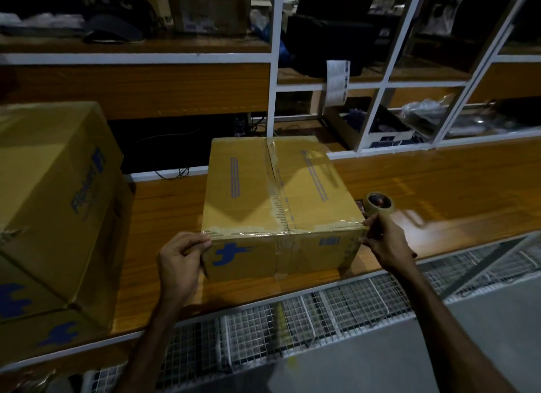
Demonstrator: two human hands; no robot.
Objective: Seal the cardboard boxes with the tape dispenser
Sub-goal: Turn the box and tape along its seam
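- Dim light blurs the tape roll [379, 204] behind the box [278, 188].
- Left hand [181, 261] grips the box's near-left corner.
- Right hand [383, 240] pinches tape at its right corner.

Two cardboard boxes [281, 199] [55, 205], one tape roll [380, 204], two hands [183, 261] [386, 243].

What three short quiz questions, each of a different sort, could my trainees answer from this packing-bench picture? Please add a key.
1. True or false: the tape roll sits on the bench to the right of the middle box.
2. Which hand is at the box's near right corner? A) left hand B) right hand C) neither
3. Fill in: a strip of clear tape runs along the box's near top ____.

Key: 1 true; 2 B; 3 edge.
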